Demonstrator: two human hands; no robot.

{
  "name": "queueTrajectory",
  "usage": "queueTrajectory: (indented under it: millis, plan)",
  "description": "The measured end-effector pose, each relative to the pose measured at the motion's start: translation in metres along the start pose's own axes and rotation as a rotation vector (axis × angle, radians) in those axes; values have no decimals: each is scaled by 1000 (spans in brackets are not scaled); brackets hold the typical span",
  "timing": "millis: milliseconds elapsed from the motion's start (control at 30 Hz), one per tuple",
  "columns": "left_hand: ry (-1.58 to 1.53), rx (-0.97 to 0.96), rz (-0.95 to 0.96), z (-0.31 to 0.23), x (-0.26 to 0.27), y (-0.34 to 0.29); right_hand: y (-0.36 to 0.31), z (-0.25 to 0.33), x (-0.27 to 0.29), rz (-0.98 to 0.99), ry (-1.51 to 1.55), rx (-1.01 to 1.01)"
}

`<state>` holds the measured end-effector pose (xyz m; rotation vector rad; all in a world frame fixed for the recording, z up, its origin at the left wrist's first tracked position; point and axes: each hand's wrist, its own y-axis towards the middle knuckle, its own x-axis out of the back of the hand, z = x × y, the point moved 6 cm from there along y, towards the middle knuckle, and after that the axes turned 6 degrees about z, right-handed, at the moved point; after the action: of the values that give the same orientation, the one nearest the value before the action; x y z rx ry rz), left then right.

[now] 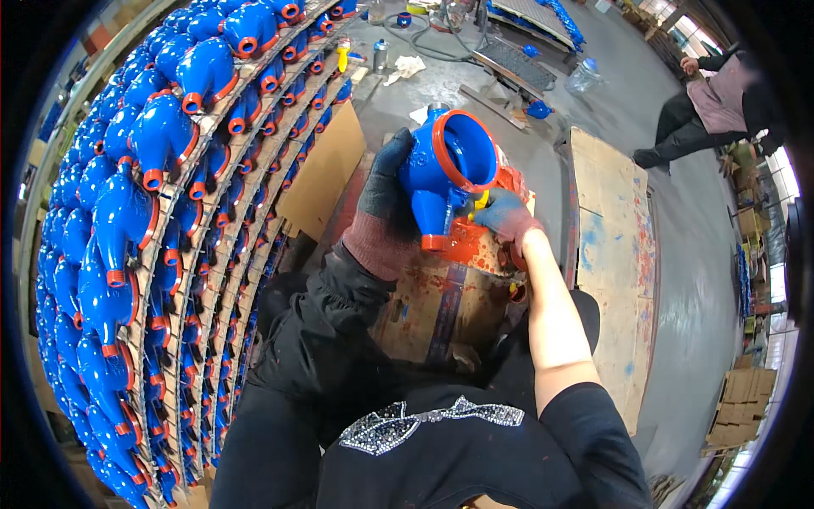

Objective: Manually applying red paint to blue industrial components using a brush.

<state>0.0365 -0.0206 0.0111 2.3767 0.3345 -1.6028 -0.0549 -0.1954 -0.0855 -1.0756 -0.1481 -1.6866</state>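
My left hand (pixel 386 182), in a dark glove with a maroon cuff, is wrapped round the left side of a glossy blue valve-like casting (pixel 420 174). Its wide round mouth has a red rim and faces up to the right; a shorter red-tipped pipe end points down towards me. On the casting's right side, my gloved right hand (pixel 509 219) is closed on a yellow-handled brush (pixel 482 202), whose bristles I cannot make out. Beneath both hands is a red-paint-covered surface or container (pixel 471 244), partly hidden by the casting.
Wooden shelving (pixel 208 153) packed with similar blue castings rises at my left, with a cardboard sheet (pixel 326 174) leaning beside it. A paint-spotted board (pixel 606 229) lies at the right. A person (pixel 716 102) is at the far right. Hoses (pixel 428 47) and a bottle (pixel 380 55) lie ahead.
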Motion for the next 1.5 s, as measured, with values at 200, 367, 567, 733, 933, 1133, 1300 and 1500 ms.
queueTrajectory:
  millis: [200,367,567,733,933,1133,1300,1500]
  plan:
    - [433,-93,-107,-2,10,4,-23,-1,22,-87,327,131]
    - [540,-72,-89,14,12,18,-80,15,79,-425,568,320]
    - [1344,-155,-251,21,13,20,-132,32,106,-726,689,455]
    - [1992,-337,-146,40,-12,18,-142,32,107,-810,489,382]
    - [2284,-231,20,60,-21,18,-130,18,99,-734,345,401]
    - [2310,-166,19,62,-14,28,-131,20,92,-652,351,379]
    - [2065,-197,-29,53,-17,28,-144,23,98,-695,396,394]
    - [1298,-18,6,49,-2,28,-152,21,105,-699,511,497]
